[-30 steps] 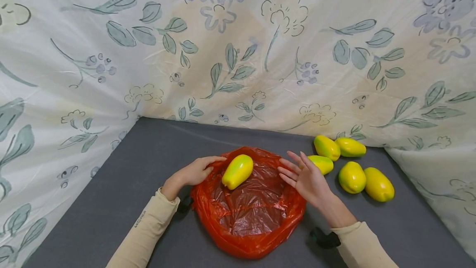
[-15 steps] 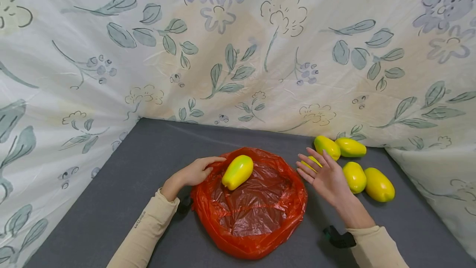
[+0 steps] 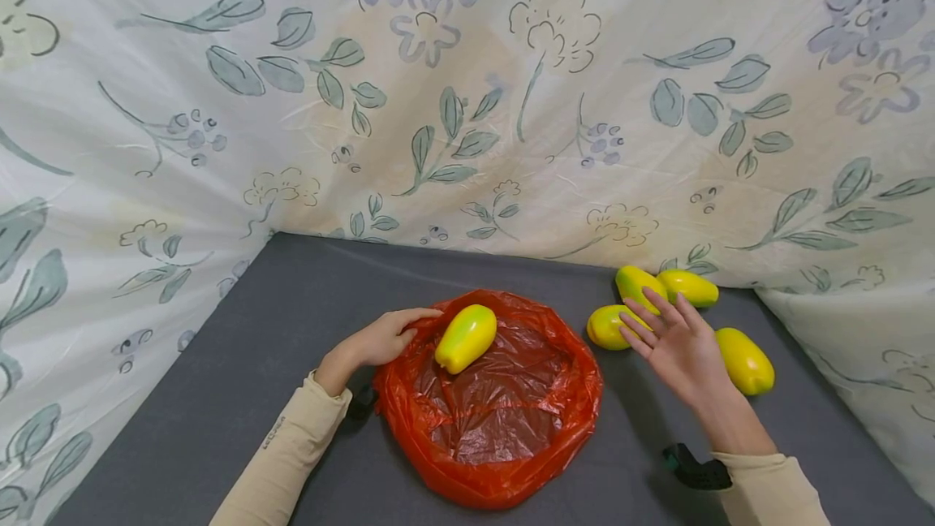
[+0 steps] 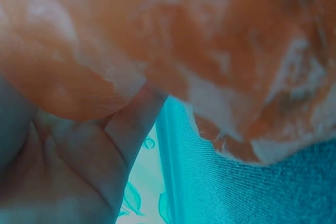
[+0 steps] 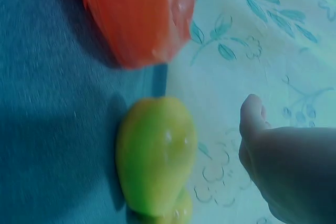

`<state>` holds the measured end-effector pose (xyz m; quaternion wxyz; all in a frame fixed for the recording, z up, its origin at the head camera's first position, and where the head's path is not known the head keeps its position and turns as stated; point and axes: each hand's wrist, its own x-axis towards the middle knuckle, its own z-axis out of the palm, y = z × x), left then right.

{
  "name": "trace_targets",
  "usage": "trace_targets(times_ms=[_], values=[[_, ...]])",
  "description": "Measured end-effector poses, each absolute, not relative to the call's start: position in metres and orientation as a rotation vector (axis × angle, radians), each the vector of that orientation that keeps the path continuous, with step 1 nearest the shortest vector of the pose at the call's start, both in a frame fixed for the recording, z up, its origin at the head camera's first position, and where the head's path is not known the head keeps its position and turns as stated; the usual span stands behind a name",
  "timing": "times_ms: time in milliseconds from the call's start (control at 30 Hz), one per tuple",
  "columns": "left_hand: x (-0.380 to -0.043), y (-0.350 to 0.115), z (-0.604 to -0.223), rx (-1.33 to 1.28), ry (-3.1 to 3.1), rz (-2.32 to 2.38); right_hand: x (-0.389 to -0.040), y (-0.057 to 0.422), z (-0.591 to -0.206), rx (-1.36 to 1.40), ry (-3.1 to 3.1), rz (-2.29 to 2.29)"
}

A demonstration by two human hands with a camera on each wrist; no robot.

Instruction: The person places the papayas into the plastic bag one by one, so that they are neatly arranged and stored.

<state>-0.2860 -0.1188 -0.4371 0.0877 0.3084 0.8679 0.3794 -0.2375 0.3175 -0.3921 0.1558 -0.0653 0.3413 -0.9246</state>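
A red plastic bag (image 3: 504, 477) lies spread open on the dark tabletop, its rim rolled into a ring. One yellow-green papaya (image 3: 466, 339) rests inside toward its far left. My left hand (image 3: 380, 338) holds the bag's left rim, with the plastic between thumb and fingers; in the left wrist view the film covers part of the hand (image 4: 79, 166). My right hand (image 3: 682, 351), palm up with fingers spread, hovers right of the bag and holds nothing. Its fingertips overlap a papaya (image 3: 608, 328) in the head view. Another papaya (image 5: 156, 156) shows large in the right wrist view.
More papayas lie at the back right: two by the cloth (image 3: 641, 286) and one farther right (image 3: 745, 362). A floral cloth wall (image 3: 453, 104) closes off the back and sides. Black wrist devices (image 3: 697, 467) sit under the sleeves.
My right hand has moved rightward from the bag's right rim to over the papayas, uncovering one and hiding another. The left hand, bag and the papaya inside have stayed put.
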Motion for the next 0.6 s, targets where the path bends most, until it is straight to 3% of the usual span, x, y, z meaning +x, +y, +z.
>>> trace_targets(times_ms=[600], values=[[-0.287, -0.120, -0.437, 0.936, 2.592, 1.127, -0.233, 0.370, -0.400, -0.050, 0.784, -2.795]])
